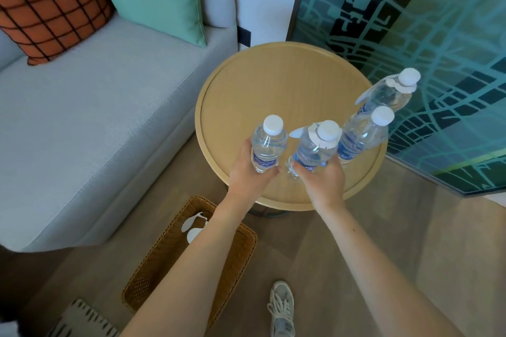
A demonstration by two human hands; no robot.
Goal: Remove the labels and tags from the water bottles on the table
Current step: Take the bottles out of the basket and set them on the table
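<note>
Head view:
- The left hand (pixel 246 172) is wrapped around the lower body of a small water bottle (pixel 269 145). It holds the bottle upright over the near edge of the round tabletop (pixel 273 85), probably to set it aside.
- That bottle has a bare white cap with no paper at its neck, but its blue label (pixel 264 163) is in place just above the fingers.
- The right hand (pixel 324 182) is closed on the base of a second bottle (pixel 312 150), just beside the left hand's bottle. Gripping it low keeps the neck free to work on.
- A white paper neck tag (pixel 328 143) sits under this bottle's cap, and a blue label shows above the fingers.
- Beyond the right hand stand a third bottle (pixel 361 139) and, further off, a fourth bottle (pixel 383 96) with its own neck tag (pixel 391 81).
- Below the left forearm, a wicker basket (pixel 169 262) on the floor holds loose white tags (pixel 191 223), so it looks like the discard spot.
</note>
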